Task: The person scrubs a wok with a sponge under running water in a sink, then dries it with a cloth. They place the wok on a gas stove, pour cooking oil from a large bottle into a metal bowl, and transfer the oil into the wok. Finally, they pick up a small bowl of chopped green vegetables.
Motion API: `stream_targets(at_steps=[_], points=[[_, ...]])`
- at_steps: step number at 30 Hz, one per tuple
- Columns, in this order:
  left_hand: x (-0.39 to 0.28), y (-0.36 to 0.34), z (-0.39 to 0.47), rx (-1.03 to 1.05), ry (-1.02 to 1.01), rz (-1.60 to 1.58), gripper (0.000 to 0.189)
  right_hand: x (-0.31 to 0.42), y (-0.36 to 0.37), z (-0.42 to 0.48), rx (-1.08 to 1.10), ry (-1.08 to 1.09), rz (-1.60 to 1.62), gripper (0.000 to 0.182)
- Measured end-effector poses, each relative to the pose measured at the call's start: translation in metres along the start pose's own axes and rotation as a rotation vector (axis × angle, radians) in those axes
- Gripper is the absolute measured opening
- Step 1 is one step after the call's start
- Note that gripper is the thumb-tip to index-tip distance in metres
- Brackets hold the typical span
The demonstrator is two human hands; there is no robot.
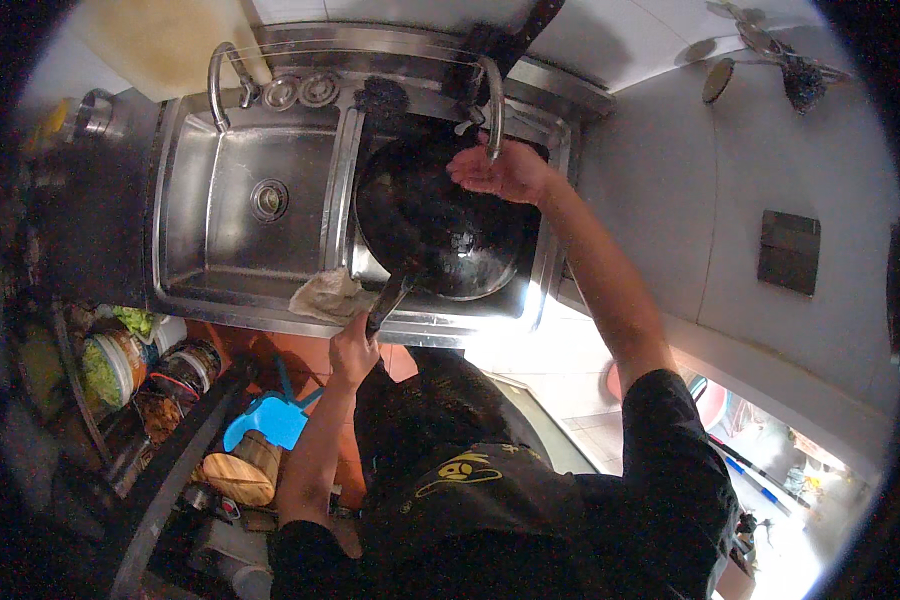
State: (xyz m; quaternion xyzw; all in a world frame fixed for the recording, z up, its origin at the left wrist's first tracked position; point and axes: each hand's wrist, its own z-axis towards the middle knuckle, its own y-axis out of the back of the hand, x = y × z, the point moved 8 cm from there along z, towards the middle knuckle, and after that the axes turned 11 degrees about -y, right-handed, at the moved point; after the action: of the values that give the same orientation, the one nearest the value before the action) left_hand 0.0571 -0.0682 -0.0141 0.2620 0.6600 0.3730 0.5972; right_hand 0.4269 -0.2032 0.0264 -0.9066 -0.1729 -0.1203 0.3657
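Note:
My left hand (355, 351) is closed around the handle of a dark wok (457, 225), which lies in the right basin of a steel double sink. My right hand (502, 171) is over the far right part of the wok, palm up with its fingers extended, at the outlet of the right faucet (496, 105). Nothing solid shows in that palm; whether water runs onto it I cannot tell. A pale cloth (330, 295) hangs over the sink's front rim, just beyond my left hand.
The left basin (270, 165) has its own curved faucet (214, 82). Two round steel strainers (300, 91) sit on the back ledge, near a dark scrubber (382, 97). Below left stand food containers (109, 367), a blue dustpan (268, 421) and a wooden-topped container (240, 478). A wall rises on the right.

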Motion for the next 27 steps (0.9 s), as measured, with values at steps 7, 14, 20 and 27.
stream_targets(at_steps=[7,14,20,27], points=[[0.005,0.002,-0.007,-0.069,-0.078,0.036,0.06,0.01,0.036,-0.03,-0.371,-0.119,-0.604,0.043],[0.0,0.0,-0.008,-0.049,-0.107,0.142,0.058,0.001,0.025,-0.01,-0.056,-0.279,-0.795,0.03],[-0.002,0.0,-0.005,-0.052,-0.088,0.122,0.055,0.006,0.017,0.004,-0.031,-0.109,-0.351,0.029],[-0.004,0.006,-0.006,-0.045,-0.074,0.147,0.052,-0.002,0.013,-0.01,0.074,-0.222,-0.458,0.035]])
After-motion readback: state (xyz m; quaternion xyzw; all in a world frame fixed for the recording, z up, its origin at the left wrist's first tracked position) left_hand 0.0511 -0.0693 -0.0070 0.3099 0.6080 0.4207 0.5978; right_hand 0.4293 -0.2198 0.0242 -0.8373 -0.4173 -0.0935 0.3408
